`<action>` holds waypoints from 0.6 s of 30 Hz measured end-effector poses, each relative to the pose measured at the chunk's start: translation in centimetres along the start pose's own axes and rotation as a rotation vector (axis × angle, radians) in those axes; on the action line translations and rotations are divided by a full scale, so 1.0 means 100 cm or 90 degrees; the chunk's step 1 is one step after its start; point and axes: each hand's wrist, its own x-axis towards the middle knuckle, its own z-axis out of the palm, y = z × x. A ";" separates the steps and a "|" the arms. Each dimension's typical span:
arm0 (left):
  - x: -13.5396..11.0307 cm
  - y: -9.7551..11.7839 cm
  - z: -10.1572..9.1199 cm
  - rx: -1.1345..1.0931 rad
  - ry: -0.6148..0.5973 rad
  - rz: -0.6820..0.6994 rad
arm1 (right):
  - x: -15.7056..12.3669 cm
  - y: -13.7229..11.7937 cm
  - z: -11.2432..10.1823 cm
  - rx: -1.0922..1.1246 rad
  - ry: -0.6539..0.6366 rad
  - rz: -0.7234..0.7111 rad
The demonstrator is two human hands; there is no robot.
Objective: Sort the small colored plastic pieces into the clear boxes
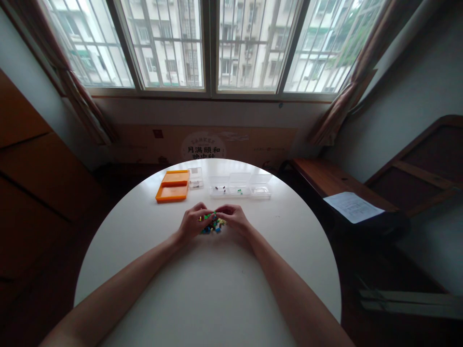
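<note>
A small pile of colourful toy bricks [218, 229], with blue, green, yellow and dark pieces, lies on the white round table [217, 274]. Over the pile's left side is my left hand [195, 221], its thumb and fingers pinched. From the right, my right hand [234, 216] reaches in with its fingers closed too. The fingertips of both hands meet at a small green brick [215, 212] just above the pile. My fingers cover part of this piece and of the pile, so its exact shape is unclear.
Behind my hands stand an open orange case [171, 193], a small clear box [196, 184] and a clear lidded container [259, 192] with compartments, some holding tiny dark and green pieces. Papers [353, 207] lie on the right, off the table, near a wooden bench [318, 176].
</note>
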 end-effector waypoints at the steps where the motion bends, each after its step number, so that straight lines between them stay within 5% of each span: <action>1: 0.000 0.000 0.000 0.002 0.001 -0.001 | 0.000 0.000 0.000 0.001 0.003 -0.001; 18: -0.001 -0.004 0.002 -0.010 -0.005 0.012 | 0.000 -0.002 0.001 -0.004 0.010 0.008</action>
